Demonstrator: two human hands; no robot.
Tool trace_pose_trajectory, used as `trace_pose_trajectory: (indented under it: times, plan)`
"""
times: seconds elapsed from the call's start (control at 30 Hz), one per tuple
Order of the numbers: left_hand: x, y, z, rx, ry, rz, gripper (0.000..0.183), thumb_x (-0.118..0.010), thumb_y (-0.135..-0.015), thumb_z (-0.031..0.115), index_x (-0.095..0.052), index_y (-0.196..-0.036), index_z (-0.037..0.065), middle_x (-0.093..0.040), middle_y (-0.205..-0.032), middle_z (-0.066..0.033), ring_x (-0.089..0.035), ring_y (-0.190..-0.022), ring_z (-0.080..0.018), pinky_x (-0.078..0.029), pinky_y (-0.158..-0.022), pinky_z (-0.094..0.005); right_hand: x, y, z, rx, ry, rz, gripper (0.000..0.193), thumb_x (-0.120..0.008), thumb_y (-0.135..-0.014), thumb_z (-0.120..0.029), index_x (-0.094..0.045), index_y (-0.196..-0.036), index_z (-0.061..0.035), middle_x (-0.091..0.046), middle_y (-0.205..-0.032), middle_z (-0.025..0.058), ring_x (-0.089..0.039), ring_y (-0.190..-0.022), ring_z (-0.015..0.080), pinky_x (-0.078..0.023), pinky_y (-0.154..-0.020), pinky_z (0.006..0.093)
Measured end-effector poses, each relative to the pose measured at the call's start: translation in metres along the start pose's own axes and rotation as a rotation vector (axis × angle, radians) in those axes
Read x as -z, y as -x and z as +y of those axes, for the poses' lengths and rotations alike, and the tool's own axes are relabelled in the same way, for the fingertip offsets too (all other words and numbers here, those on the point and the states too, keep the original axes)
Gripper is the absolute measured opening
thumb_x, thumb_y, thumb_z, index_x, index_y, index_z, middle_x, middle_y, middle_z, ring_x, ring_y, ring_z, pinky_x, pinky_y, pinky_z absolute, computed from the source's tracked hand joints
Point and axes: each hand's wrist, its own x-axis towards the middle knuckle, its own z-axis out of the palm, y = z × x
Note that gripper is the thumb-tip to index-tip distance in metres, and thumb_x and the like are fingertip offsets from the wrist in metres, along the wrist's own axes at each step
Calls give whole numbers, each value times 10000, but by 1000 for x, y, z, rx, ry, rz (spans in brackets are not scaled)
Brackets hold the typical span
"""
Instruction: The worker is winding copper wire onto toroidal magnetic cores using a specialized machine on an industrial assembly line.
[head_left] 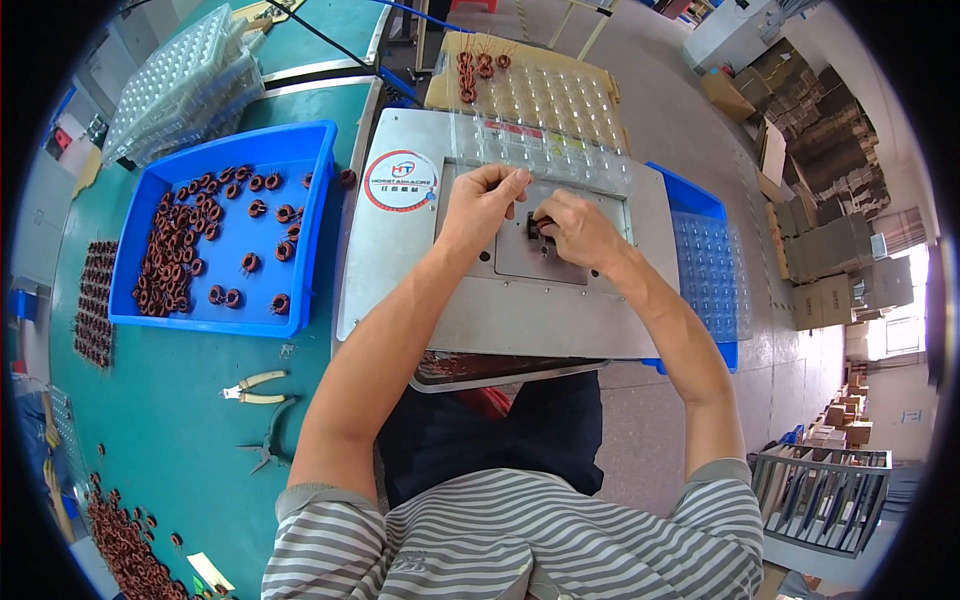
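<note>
Coils (165,260), copper-wound and ring-shaped, are crowding the left side of the blue bin (215,327) on the green worktop (190,390), while I am handling a single dark-red coil (546,228) at the steel machine (560,320). Only a small coil cluster (467,80) is occupying the far left corner of the clear pocketed tray (560,110); most pockets are showing no coil, so I am judging this tray barely begun, with plenty left in the bin.

My right hand (582,230) is leaning in over the plate (515,265), fingers gathered narrow on what is looking like that coil, against a small black fixture (533,225); knuckles are hiding the exact grip. My left hand (480,208) is hovering just beside it, thumb and forefinger meeting in a pinch; whether they are holding anything thin, I cannot tell. Both forearms (395,325) are angling inward, elbows spreading wide.
</note>
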Motion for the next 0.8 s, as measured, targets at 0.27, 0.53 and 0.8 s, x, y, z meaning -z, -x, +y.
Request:
trace_pose_trajectory:
  times: [0.27, 0.53, 0.8]
  plan:
    - [-1, -1, -4, -9, -56, 1, 277, -672, -912, 266, -691, -874, -7, -623, -704, -7, -514, -600, -60, -410, -527, -220, -13, 3, 9, 12, -2, 66, 141, -695, -728, -5, -634, -850, -41, -602, -829, 123, -635, -756, 330, -535, -700, 412]
    - [-4, 5, -3, -29, -246, 19, 272, -669, -915, 267, -705, -894, -1, -610, -698, 11, -511, -624, -52, -413, -559, -215, -5, 6, 3, -2, 5, 38, 120, -693, -744, -33, -657, -858, -40, -636, -841, 124, -645, -764, 325, -531, -707, 408]
    - [-3, -1, -21, -384, -665, 8, 166, -691, -863, 236, -722, -917, 82, -677, -837, -100, -640, -693, -219, -502, -641, -355, 39, -43, 33, -314, -366, -23, 226, -678, -823, -96, -687, -1037, -25, -691, -806, 98, -652, -701, 172, -529, -640, 319]
